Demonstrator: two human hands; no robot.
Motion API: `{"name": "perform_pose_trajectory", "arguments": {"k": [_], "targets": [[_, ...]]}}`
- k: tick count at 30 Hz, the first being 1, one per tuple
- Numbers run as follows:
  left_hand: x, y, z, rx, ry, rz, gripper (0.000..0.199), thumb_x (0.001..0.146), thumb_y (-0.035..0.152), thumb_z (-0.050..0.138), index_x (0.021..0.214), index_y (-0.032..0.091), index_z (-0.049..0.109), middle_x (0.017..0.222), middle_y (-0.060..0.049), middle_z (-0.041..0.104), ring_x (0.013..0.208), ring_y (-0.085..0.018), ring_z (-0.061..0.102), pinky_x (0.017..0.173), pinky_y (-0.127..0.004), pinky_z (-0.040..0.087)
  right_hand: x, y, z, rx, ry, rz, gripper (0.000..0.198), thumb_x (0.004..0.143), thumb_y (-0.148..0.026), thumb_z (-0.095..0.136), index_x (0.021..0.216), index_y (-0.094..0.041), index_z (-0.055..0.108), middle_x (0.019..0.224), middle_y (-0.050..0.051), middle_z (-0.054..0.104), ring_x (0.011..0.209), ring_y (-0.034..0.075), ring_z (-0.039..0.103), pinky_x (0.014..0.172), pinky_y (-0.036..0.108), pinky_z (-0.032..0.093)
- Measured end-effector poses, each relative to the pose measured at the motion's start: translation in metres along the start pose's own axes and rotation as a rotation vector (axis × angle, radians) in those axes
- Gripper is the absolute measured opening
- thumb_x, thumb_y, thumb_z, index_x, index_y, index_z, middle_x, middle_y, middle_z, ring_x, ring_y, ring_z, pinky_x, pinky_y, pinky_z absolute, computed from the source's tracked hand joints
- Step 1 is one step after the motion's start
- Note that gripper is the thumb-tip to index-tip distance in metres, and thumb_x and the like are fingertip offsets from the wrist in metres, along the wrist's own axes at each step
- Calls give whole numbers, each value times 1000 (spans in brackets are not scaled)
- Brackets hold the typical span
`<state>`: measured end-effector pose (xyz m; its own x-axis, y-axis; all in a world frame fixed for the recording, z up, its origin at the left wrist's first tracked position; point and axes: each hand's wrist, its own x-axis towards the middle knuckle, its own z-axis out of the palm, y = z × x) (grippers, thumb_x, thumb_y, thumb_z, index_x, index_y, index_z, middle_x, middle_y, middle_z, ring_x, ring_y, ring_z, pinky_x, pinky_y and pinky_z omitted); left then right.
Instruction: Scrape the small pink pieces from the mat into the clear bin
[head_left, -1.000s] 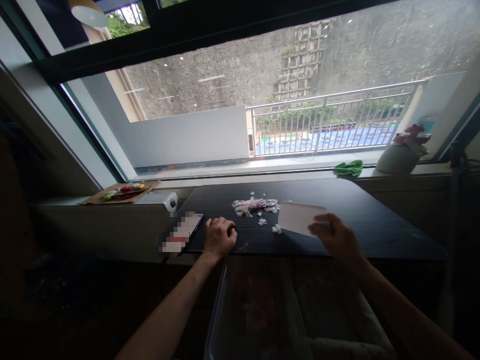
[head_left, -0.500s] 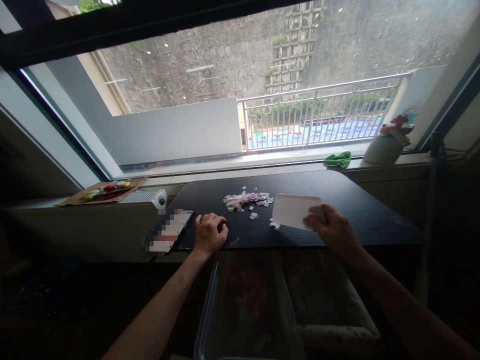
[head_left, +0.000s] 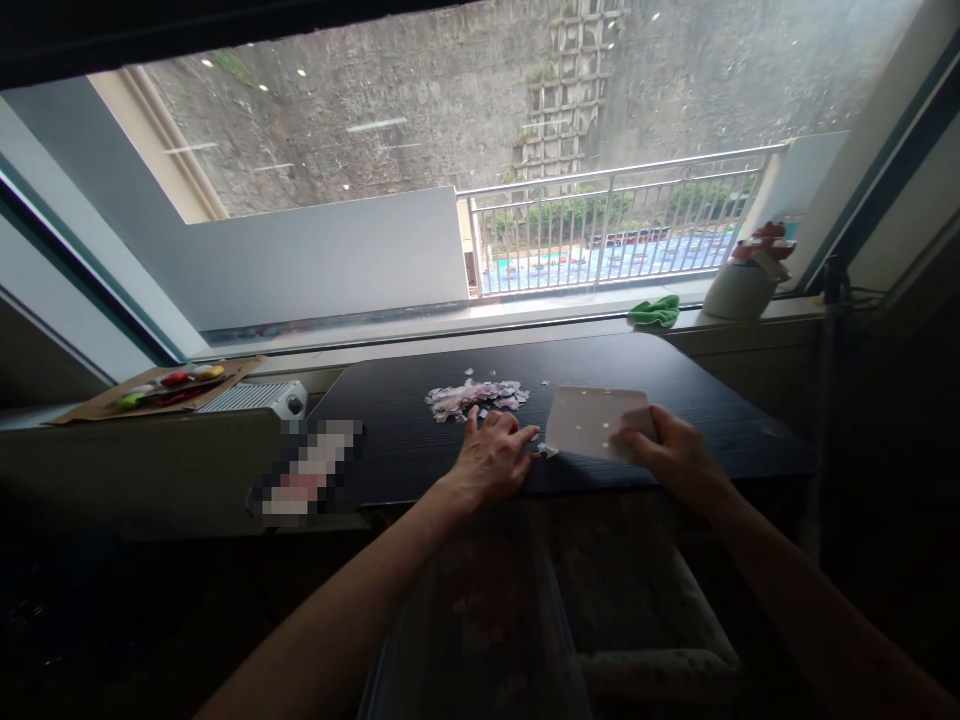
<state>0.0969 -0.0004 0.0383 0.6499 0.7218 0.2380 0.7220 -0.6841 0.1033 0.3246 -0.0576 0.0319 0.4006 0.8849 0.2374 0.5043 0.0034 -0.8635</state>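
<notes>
My right hand (head_left: 675,450) grips the right end of a pale, flat, rectangular plastic scraper (head_left: 589,422), which is tilted over the dark table. A few light spots show on its face. My left hand (head_left: 493,452) is low over the table with fingers spread, just in front of a pile of torn paper scraps (head_left: 480,396). Some scraps lie loose around the pile. A small clump of scraps (head_left: 547,450) lies between my left fingertips and the scraper's lower left corner. Whether my left fingers touch any scrap is hard to tell.
Below the black table's (head_left: 675,375) front edge is a clear plastic bin (head_left: 559,600) with scraps inside. A phone (head_left: 309,470), blurred out, lies at the left edge. Behind are a heater (head_left: 259,398), a green cloth (head_left: 655,312) and a pale container (head_left: 741,288) on the sill.
My left hand has moved right from beside the phone toward the scraps, and its fingers have spread. The scraper stays in my right hand, tilted a little differently. The view has shifted slightly.
</notes>
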Motion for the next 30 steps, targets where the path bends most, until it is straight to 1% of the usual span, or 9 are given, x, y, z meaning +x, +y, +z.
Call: {"name": "perform_pose_trajectory", "arguments": {"k": [3, 8, 11, 15, 18, 21, 25, 28, 30], "targets": [[2, -1, 5, 11, -44, 0, 31, 90, 32, 48, 118, 27, 62, 110, -7, 60, 110, -26, 51, 109, -64, 19, -3, 8, -7, 67, -7, 58, 23, 67, -37, 61, 82, -19, 61, 71, 1, 64, 64, 17, 58, 57, 26, 44], [-16, -6, 5, -53, 6, -2, 27, 88, 27, 51, 111, 26, 66, 106, -6, 62, 108, -23, 52, 111, -61, 18, -6, 17, -9, 87, 31, 61, 20, 68, -36, 63, 80, -20, 61, 69, 0, 63, 63, 16, 57, 55, 26, 44], [-22, -3, 3, -78, 20, 21, 32, 87, 26, 52, 117, 25, 62, 106, -5, 62, 108, -23, 52, 111, -59, 19, -6, 18, -9, 137, 15, 90, 21, 66, -35, 64, 81, -21, 62, 69, 1, 64, 63, 17, 58, 55, 26, 45], [-19, 6, 3, -80, -15, 46, 35, 88, 27, 50, 122, 26, 58, 108, -6, 62, 109, -24, 52, 111, -60, 18, -4, 24, -16, 273, 43, 169, 25, 65, -34, 66, 87, -22, 63, 78, 3, 68, 67, 19, 61, 60, 29, 49], [-13, 11, 5, -60, -26, 46, 37, 90, 28, 48, 125, 26, 56, 110, -6, 61, 111, -23, 51, 112, -60, 16, -3, 29, -22, 208, 40, 171, 26, 63, -34, 67, 85, -21, 64, 76, 2, 67, 67, 18, 61, 58, 27, 48], [-8, 15, 7, -10, -30, 77, 37, 91, 29, 46, 127, 28, 55, 108, -6, 60, 110, -23, 50, 112, -62, 16, -3, 31, -26, 140, 24, 148, 25, 64, -35, 65, 83, -20, 64, 74, 2, 66, 66, 18, 60, 56, 26, 47], [-3, 17, 7, 53, -32, 105, 32, 93, 30, 43, 120, 31, 60, 104, -6, 59, 106, -23, 50, 110, -63, 17, -6, 27, -25, 137, 37, 118, 26, 66, -37, 64, 85, -20, 63, 73, 1, 66, 65, 17, 59, 54, 25, 46], [-4, 18, 8, 51, -16, 96, 31, 92, 29, 44, 118, 30, 61, 103, -5, 59, 107, -23, 50, 111, -62, 17, -10, 25, -24, 135, 26, 96, 25, 67, -37, 64, 85, -19, 63, 73, 1, 65, 65, 17, 59, 56, 25, 47], [-6, 18, 8, 38, -10, 83, 30, 91, 29, 45, 115, 28, 63, 104, -5, 60, 108, -23, 50, 111, -61, 16, -12, 26, -27, 86, 28, 95, 23, 66, -35, 64, 83, -19, 63, 72, 2, 65, 65, 17, 59, 56, 26, 46]]}}
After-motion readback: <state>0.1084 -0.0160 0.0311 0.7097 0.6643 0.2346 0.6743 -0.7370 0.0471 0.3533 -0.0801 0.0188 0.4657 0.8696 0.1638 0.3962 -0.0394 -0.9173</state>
